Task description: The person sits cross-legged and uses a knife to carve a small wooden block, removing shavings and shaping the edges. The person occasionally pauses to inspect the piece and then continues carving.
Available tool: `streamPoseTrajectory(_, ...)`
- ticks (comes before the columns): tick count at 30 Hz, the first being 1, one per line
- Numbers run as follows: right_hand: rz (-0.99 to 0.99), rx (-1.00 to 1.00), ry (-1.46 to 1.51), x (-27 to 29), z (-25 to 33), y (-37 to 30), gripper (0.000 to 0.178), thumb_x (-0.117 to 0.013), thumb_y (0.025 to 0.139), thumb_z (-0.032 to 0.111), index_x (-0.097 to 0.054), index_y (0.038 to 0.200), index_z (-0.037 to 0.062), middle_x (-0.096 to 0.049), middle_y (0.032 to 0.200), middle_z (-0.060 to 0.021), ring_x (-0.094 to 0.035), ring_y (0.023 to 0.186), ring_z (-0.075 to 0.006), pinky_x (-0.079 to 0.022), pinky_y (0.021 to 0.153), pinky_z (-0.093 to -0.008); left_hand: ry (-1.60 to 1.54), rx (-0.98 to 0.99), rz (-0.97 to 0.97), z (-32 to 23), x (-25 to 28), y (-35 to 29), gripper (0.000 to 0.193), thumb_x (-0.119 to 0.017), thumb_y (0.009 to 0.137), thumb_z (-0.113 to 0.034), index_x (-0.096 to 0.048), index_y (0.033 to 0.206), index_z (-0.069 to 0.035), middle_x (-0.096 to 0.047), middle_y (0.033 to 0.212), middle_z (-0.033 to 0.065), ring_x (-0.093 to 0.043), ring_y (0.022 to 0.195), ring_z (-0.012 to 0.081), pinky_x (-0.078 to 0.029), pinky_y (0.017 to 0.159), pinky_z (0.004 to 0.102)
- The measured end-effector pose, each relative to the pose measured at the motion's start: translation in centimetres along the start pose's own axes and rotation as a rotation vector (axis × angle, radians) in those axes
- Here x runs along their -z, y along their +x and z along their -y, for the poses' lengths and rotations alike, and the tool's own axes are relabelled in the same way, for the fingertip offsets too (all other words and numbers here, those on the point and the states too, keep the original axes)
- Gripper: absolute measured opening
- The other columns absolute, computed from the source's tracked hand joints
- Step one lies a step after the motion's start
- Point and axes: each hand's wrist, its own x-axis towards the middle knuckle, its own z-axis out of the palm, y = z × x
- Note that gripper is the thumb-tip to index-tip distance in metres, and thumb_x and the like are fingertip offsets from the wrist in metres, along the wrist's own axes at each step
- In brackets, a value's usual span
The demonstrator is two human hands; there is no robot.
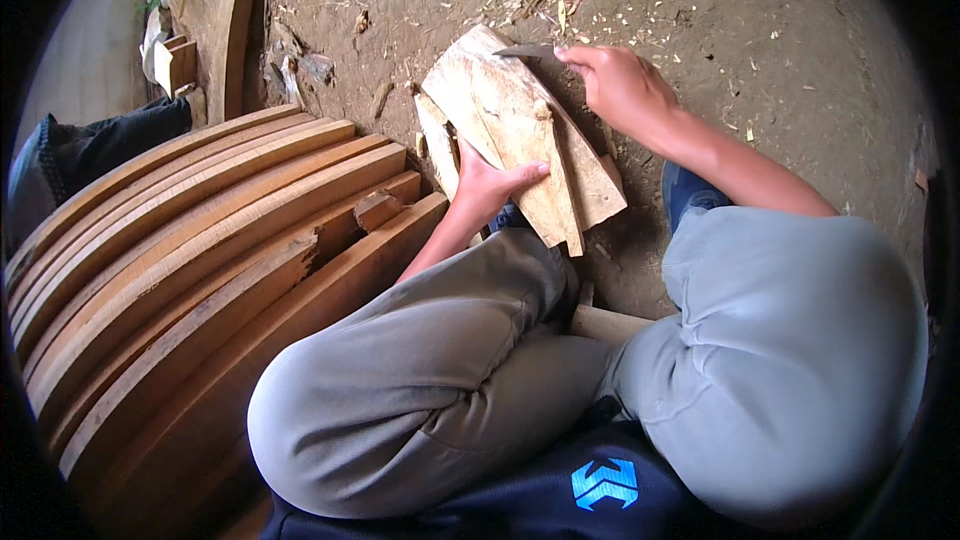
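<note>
A pale, rough-edged piece of wood (pixel 515 125) is held slanting in front of my knees. My left hand (pixel 487 180) grips its lower left edge, the thumb lying across its face. A thicker wooden block (pixel 592 185) shows behind its right edge; whether the two are joined I cannot tell. My right hand (pixel 625 85) is closed round the handle of a knife (pixel 525 51), and the fingers hide that handle. Its dark, narrow blade points left, over the far end of the wood. A split wood piece (pixel 437 140) stands beside my left hand.
Long sawn boards (pixel 230 220) are stacked at my left, their ends close to my left forearm. Wood chips (pixel 520 0) lie scattered on the dirt floor (pixel 800 90). Dark cloth (pixel 110 145) lies by the boards at the far left. Upright timber (pixel 235 30) stands beyond.
</note>
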Motion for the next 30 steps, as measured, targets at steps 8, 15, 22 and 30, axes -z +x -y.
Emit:
streamPoseTrajectory(8, -0.052, 0.029, -0.012, -2.0, -0.5, 1.4, 0.036, -0.051, 0.092, 0.002, -0.071, 0.121, 0.0104, -0.071, 0.105, -0.0247, -0.072, 0.087, -0.0391, -0.059, 0.077, -0.0469, -0.056, 0.005, 0.005, 0.0, -0.1, 0.0, 0.094, -0.087, 0.07, 0.006, -0.024, 0.139, -0.002, -0.054, 0.129, 0.0174, -0.06, 0.116, 0.0269, -0.055, 0.099, 0.0413)
streamPoseTrajectory(15, -0.056, 0.063, -0.042, -0.7, 0.9, 0.3, 0.034, -0.053, 0.094, 0.001, -0.069, 0.123, 0.0065, -0.071, 0.104, -0.0242, -0.072, 0.086, -0.037, -0.058, 0.077, -0.0451, -0.005, -0.039, 0.016, 0.2, 0.1, 0.2, 0.097, -0.088, 0.068, 0.006, -0.023, 0.14, -0.003, -0.054, 0.128, 0.0169, -0.06, 0.116, 0.0272, -0.054, 0.099, 0.0409)
streamPoseTrajectory(22, 0.006, 0.01, -0.034, -0.4, 2.3, 1.2, 0.037, -0.05, 0.093, 0.003, -0.07, 0.123, 0.0109, -0.072, 0.108, -0.0221, -0.072, 0.094, -0.0374, -0.058, 0.081, -0.0462, -0.029, -0.045, 0.019, 0.1, 0.2, 0.0, 0.099, -0.089, 0.067, 0.004, -0.023, 0.14, -0.001, -0.052, 0.129, 0.0168, -0.058, 0.118, 0.0268, -0.053, 0.099, 0.0403)
streamPoseTrajectory(30, 0.011, 0.039, -0.097, -1.3, 2.3, 1.6, 0.039, -0.049, 0.094, 0.003, -0.07, 0.125, 0.0133, -0.069, 0.11, -0.0235, -0.069, 0.096, -0.0405, -0.056, 0.085, -0.0467, -0.006, -0.026, -0.017, 0.4, 0.4, 0.0, 0.096, -0.09, 0.068, 0.003, -0.025, 0.138, -0.002, -0.053, 0.129, 0.0169, -0.059, 0.117, 0.0259, -0.054, 0.099, 0.0398)
